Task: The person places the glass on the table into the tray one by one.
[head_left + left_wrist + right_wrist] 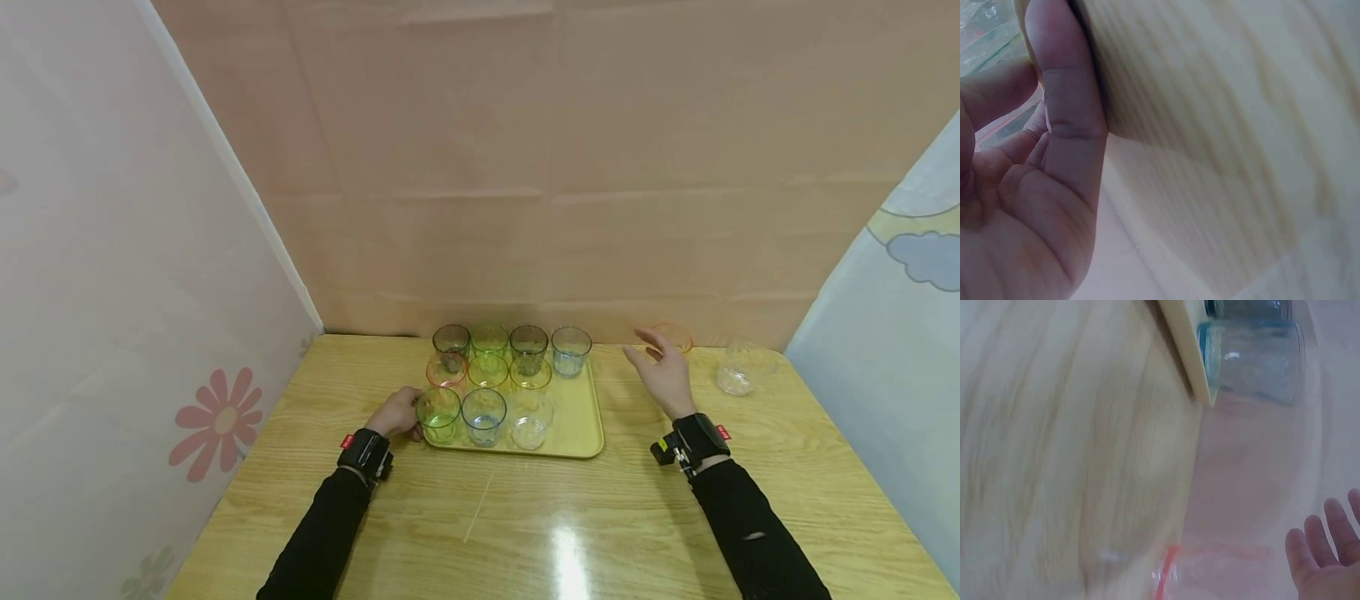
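My left hand (396,413) holds the left rim of a pale yellow tray (579,421), thumb and fingers at the edge, beside a green glass (438,417). In the left wrist view, that hand (1054,206) has its thumb and a finger on either side of the rim. Glasses in several tints stand in three rows on the tray. Further right, my right hand (666,379) is raised with fingers spread and nothing in them. Just behind its fingers stands an orange-rimmed glass (681,337), which also shows below the hand's fingers (1314,540) as a reddish glass (1222,570).
A clear glass (735,381) stands on the wooden table (480,517) at the far right. A blue glass (571,354) occupies the tray's back right corner. Brown paper (480,167) hangs behind the table; printed sheets (112,250) flank it.
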Demonstrator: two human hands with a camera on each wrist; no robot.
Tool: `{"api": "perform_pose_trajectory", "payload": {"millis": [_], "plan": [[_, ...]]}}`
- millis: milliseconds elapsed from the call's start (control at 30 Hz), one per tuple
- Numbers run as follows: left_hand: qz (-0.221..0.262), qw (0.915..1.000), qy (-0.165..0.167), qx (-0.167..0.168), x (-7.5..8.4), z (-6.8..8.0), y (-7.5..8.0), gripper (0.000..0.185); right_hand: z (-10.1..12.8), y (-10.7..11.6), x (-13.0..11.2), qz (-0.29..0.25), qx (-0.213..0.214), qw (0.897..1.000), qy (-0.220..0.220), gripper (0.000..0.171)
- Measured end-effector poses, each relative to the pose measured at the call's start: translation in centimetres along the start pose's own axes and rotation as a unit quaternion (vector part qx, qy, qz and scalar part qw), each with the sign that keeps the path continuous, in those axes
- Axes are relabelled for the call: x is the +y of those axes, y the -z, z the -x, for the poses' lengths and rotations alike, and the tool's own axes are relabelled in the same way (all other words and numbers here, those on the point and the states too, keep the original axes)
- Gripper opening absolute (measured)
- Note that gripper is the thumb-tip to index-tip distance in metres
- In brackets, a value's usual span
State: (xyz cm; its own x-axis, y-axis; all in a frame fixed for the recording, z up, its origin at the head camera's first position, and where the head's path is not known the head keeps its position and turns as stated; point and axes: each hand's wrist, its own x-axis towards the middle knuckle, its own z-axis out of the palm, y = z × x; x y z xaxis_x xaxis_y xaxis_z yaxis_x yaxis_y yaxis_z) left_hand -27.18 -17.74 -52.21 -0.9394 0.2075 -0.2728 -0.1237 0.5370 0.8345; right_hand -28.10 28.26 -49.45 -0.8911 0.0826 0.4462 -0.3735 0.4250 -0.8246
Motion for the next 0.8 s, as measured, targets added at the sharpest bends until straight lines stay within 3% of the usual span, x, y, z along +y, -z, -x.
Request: {"api": "perform_pose_trajectory", "payload": {"millis": [167,333,667,800], "plan": [[-0.003,1.0,0.0,-0.003,0.0,-0.1,-0.1,0.013,0.1,1.9,-0.6,0.037,0.076,0.996,-0.005,0.048],[-0.005,1.0,-0.001,0.0,0.2,-0.1,-0.1,0.014,0.2,3.6,-0.2,0.074,0.119,0.99,-0.021,0.043],[-0.014,0.9999,-0.004,0.003,0.3,0.2,0.0,0.013,0.5,6.3,1.2,0.145,0.219,0.965,0.016,0.039],[-0.015,0.9999,-0.004,0.004,0.2,0.2,0.0,0.013,0.6,7.3,1.7,0.158,0.243,0.957,-0.006,0.041]]}}
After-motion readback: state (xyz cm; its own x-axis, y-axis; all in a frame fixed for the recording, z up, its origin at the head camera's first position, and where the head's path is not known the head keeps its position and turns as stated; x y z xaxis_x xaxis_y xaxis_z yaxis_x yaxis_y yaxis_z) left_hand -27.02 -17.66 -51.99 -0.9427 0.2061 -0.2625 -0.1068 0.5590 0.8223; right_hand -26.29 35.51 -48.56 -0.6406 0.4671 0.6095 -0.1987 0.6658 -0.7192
